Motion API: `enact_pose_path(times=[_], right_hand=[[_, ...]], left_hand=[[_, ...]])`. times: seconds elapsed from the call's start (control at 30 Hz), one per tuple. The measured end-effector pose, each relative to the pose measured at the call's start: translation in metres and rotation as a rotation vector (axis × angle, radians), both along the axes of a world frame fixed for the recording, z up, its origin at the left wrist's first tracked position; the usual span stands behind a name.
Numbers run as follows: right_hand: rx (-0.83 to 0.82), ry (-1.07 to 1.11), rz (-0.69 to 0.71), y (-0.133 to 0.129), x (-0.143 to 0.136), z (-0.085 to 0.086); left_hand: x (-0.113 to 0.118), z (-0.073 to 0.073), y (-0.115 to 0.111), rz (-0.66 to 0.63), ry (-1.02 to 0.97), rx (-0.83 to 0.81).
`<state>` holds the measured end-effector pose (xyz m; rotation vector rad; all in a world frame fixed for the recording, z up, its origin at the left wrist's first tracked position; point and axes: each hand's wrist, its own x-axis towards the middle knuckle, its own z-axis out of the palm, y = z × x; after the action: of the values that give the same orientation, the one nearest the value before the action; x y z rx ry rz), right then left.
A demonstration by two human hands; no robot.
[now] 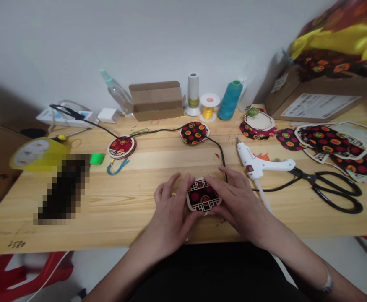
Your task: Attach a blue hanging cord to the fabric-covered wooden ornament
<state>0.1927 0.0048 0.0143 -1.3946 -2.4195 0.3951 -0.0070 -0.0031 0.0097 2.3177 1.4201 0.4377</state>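
Close to the table's front edge, a rounded-square ornament [204,195] sits between my two hands. It has a pale cut-out lattice frame over dark fabric with red round patterns. Along its left edge my left hand [174,205] grips it, thumb at the near corner. My right hand [238,201] closes on the right side, fingers over the far corner and thumb below. Right of my hands lies a white hot glue gun [258,161], nozzle pointing away to the left. Beyond them is a fabric-covered piece [194,133], with a black cable passing over it.
Black-handled scissors [323,184] lie at right, near stacked fabric and frame pieces [334,142]. Thread spools [230,100], an open cardboard box [158,100] and a spray bottle [115,92] line the wall. At left are a round ornament [122,147] and a yellow tape roll [40,153].
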Motion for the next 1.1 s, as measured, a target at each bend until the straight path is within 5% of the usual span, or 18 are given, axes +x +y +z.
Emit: enact_pose_path(times=[0.9, 1.1], right_hand=[[-0.075, 0.133, 0.033, -0.005, 0.004, -0.003], [-0.007, 0.137, -0.069, -0.009, 0.022, -0.006]], left_hand=[[-0.001, 0.000, -0.001, -0.019, -0.002, 0.014], [-0.010, 0.005, -0.004, 0.061, -0.072, -0.019]])
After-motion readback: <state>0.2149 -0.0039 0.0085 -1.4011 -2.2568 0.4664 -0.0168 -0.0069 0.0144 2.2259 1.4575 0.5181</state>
